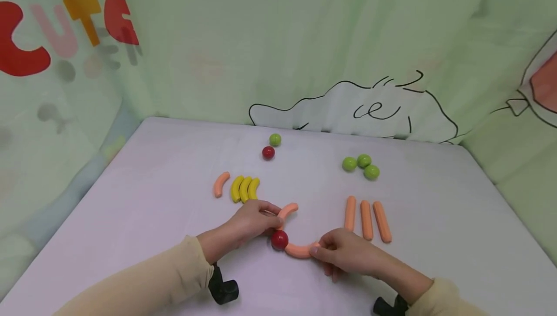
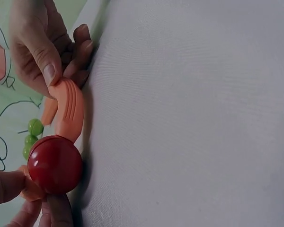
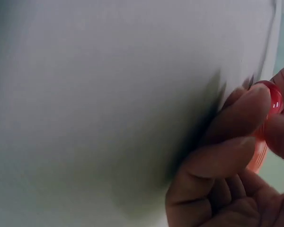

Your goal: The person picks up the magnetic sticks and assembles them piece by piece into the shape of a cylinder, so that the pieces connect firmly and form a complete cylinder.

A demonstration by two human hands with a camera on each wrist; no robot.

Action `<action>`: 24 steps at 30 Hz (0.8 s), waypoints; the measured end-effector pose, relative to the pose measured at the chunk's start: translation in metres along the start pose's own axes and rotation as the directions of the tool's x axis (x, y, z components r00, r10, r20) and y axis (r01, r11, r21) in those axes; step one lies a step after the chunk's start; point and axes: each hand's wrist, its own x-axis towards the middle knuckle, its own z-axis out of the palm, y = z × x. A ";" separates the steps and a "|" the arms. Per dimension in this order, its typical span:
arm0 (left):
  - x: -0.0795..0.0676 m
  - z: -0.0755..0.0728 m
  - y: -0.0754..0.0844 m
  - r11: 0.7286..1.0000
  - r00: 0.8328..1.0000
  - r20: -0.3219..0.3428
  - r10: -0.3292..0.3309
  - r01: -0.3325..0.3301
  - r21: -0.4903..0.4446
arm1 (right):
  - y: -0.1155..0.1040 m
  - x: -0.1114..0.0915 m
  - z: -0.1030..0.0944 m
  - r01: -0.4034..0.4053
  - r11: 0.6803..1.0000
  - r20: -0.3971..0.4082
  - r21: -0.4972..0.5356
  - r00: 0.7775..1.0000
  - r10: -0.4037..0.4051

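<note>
Pale green fabric [image 1: 304, 30], printed with line drawings and coloured letters, hangs behind a flat, pale lavender-white tabletop [image 1: 174, 161], as I view them through the head camera. Near the front centre, the left hand [image 1: 254, 220] pinches an upper curved, light-orange stick [image 1: 289, 208] between thumb and fingers; a glossy, deep-red ball [image 1: 280, 240] sits at that stick's lower end, beside the fingertips. The right hand [image 1: 348, 252] pinches the right end of a lower curved, ridged, light-orange stick [image 1: 299, 251], whose left end meets the same ball; I see this contact again in the left wrist view. Farther left I note a short curved orange stick [image 1: 221, 184] beside three curved yellow sticks [image 1: 245, 189]. Toward the back, a glossy green ball [image 1: 275, 140] lies just behind a second red ball [image 1: 268, 153]. On the right, three clustered green balls [image 1: 364, 160] lie behind three straight orange sticks [image 1: 366, 220].
</note>
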 end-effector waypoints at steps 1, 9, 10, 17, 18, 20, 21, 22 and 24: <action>0.000 -0.001 0.000 1.000 1.000 -0.003 0.008 -0.008 0.003 | -0.001 0.001 -0.001 0.007 1.000 0.006 -0.029 1.000 -0.007; -0.005 -0.003 -0.007 0.998 0.999 -0.038 0.038 -0.036 0.052 | -0.010 0.007 -0.003 -0.038 0.989 0.025 -0.140 0.999 0.042; -0.005 -0.003 -0.008 0.998 0.999 -0.039 0.037 -0.035 0.051 | -0.010 0.008 -0.002 -0.053 0.987 0.017 -0.153 0.998 0.056; -0.009 -0.003 -0.012 0.998 0.998 -0.042 0.043 -0.041 0.045 | -0.013 0.011 -0.002 -0.101 0.973 -0.012 -0.207 0.995 0.100; -0.009 -0.003 -0.012 0.998 0.998 -0.043 0.041 -0.039 0.047 | -0.014 0.011 -0.004 -0.095 0.973 -0.014 -0.211 0.995 0.094; -0.008 -0.003 -0.011 0.998 0.998 -0.046 0.036 -0.033 0.053 | -0.017 0.010 -0.011 -0.077 0.973 -0.022 -0.217 0.997 0.074; -0.008 -0.003 -0.011 0.998 0.998 -0.049 0.033 -0.030 0.059 | -0.019 0.011 -0.015 -0.049 0.973 -0.027 -0.225 0.999 0.044; -0.008 -0.003 -0.011 0.998 0.998 -0.051 0.032 -0.029 0.061 | -0.023 0.011 -0.021 -0.023 0.973 -0.039 -0.232 0.999 0.014; -0.008 -0.003 -0.010 0.998 0.998 -0.053 0.031 -0.027 0.064 | -0.031 0.015 -0.034 0.037 0.969 -0.063 -0.246 0.997 -0.054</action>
